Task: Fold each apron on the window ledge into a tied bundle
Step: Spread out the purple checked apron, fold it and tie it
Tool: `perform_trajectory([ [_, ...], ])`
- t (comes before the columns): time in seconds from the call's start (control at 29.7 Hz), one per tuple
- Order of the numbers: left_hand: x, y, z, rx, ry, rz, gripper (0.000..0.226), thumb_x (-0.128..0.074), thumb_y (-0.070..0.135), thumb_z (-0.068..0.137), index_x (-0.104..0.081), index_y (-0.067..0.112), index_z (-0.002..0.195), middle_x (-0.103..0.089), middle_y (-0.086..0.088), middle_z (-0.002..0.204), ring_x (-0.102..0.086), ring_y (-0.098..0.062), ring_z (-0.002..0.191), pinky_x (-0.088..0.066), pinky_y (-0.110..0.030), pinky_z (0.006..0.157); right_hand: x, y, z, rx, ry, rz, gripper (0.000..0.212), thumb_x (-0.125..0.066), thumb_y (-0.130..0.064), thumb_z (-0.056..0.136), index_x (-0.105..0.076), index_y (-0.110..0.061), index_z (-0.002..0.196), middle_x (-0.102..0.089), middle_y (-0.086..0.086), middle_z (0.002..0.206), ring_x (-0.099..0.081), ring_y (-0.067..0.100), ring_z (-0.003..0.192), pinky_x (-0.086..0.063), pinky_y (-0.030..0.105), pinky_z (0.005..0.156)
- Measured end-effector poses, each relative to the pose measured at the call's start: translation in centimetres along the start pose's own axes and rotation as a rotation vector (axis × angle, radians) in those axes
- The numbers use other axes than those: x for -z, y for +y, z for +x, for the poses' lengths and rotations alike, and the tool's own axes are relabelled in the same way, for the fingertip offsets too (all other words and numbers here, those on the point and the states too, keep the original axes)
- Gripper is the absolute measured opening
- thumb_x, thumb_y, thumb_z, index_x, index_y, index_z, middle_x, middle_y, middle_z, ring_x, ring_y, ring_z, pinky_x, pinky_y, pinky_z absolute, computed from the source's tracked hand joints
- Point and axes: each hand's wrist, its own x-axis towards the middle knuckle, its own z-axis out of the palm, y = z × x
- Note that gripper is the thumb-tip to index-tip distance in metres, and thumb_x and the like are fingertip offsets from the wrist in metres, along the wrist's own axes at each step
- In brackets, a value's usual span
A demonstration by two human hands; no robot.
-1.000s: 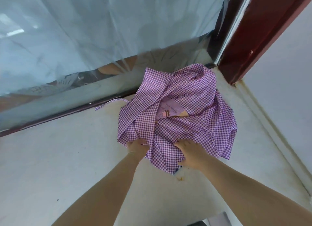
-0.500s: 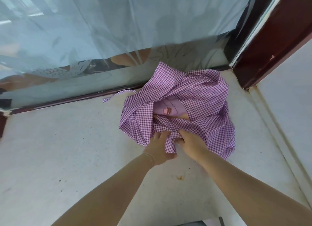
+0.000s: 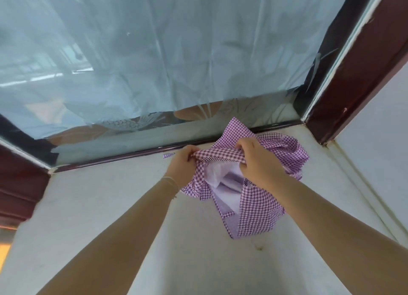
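- The apron, purple-and-white check with a pale lining, sits right of centre in the frame, bunched near the right end of the ledge and close to the window.
- The left hand pinches the apron's upper edge at centre frame, fingers curled round the cloth; a thin bracelet shows at the wrist.
- The right hand grips the same edge just to the right, fingers curled over a folded band of check.
- Between the hands the edge runs as a raised strip; below it the apron gapes, showing the pale lining.
- A lower flap hangs toward the bottom of the frame, over the ledge.
- A thin strap end pokes out left of the left hand, by the dark window rail.
- A dark red frame stands at the upper right.
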Motion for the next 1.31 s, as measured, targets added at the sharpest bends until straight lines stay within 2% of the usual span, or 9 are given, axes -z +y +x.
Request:
perform_trajectory([
  [0.13,5.4,0.3,-0.5,0.127,-0.115,-0.263,0.015,-0.047,0.015,0.098,-0.061,0.015,0.097,-0.064,-0.006,0.086,-0.059,-0.021,0.08,-0.049,-0.037,0.083,2.6,-2.8,0.1,-0.111,0.22,-0.178,0.03,-0.068,-0.02,0.085,-0.054,-0.01,0.11,-0.05,0.009,0.111,-0.055,0.02,0.09,-0.046,0.025,0.065],
  [0.24,8.5,0.7,-1.5,0.021,-0.231,0.04,0.028,-0.068,0.046,0.083,-0.06,0.023,0.097,-0.068,0.002,0.089,-0.065,-0.014,0.081,-0.054,-0.032,0.079,4.7,-4.2,0.2,-0.209,0.296,-0.184,0.027,-0.064,-0.021,0.088,-0.056,-0.009,0.112,-0.052,0.011,0.112,-0.052,0.019,0.087,-0.043,0.027,0.066],
  [0.47,15.4,-1.5,-2.3,-0.08,0.01,0.585,0.034,-0.061,0.019,0.091,-0.058,0.019,0.124,-0.049,-0.009,0.118,-0.05,-0.027,0.107,-0.039,-0.039,0.106,9.6,-6.1,1.6,-0.258,0.13,0.124,0.014,-0.064,-0.017,0.088,-0.067,-0.014,0.102,-0.067,0.004,0.099,-0.058,0.02,0.086,-0.042,0.029,0.076],
  [0.64,19.7,-3.4,-2.5,-0.017,0.15,0.254,0.006,-0.062,0.005,0.089,-0.062,0.009,0.085,-0.065,-0.011,0.088,-0.06,-0.027,0.087,-0.045,-0.034,0.086,11.2,-6.6,1.8,-0.365,-0.015,0.632,0.01,-0.066,-0.011,0.086,-0.068,-0.014,0.096,-0.067,0.002,0.087,-0.064,0.025,0.089,-0.053,0.041,0.089],
  [0.74,20.6,-3.5,-2.8,0.048,0.197,0.01,0.011,-0.054,0.006,0.093,-0.065,0.005,0.095,-0.067,-0.011,0.09,-0.061,-0.029,0.093,-0.045,-0.039,0.095,10.9,-6.7,1.8,-0.418,-0.035,0.914,0.022,-0.062,-0.009,0.088,-0.067,-0.016,0.108,-0.07,0.006,0.102,-0.066,0.026,0.096,-0.052,0.04,0.089],
  [0.87,20.1,-1.6,-3.6,0.138,0.224,-0.352,0.027,-0.04,0.017,0.101,-0.058,0.005,0.118,-0.065,-0.015,0.11,-0.06,-0.032,0.107,-0.044,-0.047,0.102,10.5,-7.6,2.4,-0.362,-0.035,0.53,0.017,-0.055,-0.019,0.094,-0.066,-0.02,0.107,-0.067,0.009,0.116,-0.062,0.025,0.098,-0.05,0.04,0.092],
  [1.01,19.4,2.0,-4.6,0.067,0.186,-0.511,0.03,-0.034,0.022,0.102,-0.062,0.013,0.095,-0.064,-0.009,0.083,-0.062,-0.025,0.084,-0.051,-0.039,0.083,9.7,-9.5,2.6,-0.287,0.018,0.124,0.035,-0.058,-0.017,0.092,-0.057,-0.006,0.125,-0.059,0.013,0.128,-0.057,0.028,0.113,-0.044,0.038,0.098],
  [1.14,18.4,5.8,-5.2,-0.078,0.041,-0.493,0.03,-0.037,0.023,0.102,-0.064,0.016,0.091,-0.059,-0.005,0.074,-0.056,-0.021,0.074,-0.047,-0.035,0.076,8.7,-13.8,2.8,0.003,0.009,0.415,0.033,-0.05,-0.012,0.096,-0.056,-0.017,0.128,-0.058,-0.004,0.126,-0.054,0.013,0.117,-0.042,0.023,0.095],
  [1.31,18.4,8.2,-4.9,-0.172,-0.019,-0.44,0.025,-0.046,0.024,0.099,-0.062,0.005,0.096,-0.058,-0.014,0.088,-0.054,-0.024,0.081,-0.044,-0.04,0.08,9.0,-18.5,3.0,0.157,-0.221,0.52,0.05,-0.045,-0.055,0.091,-0.055,-0.018,0.124,-0.061,-0.011,0.113,-0.058,0.005,0.101,-0.045,0.022,0.09],
])
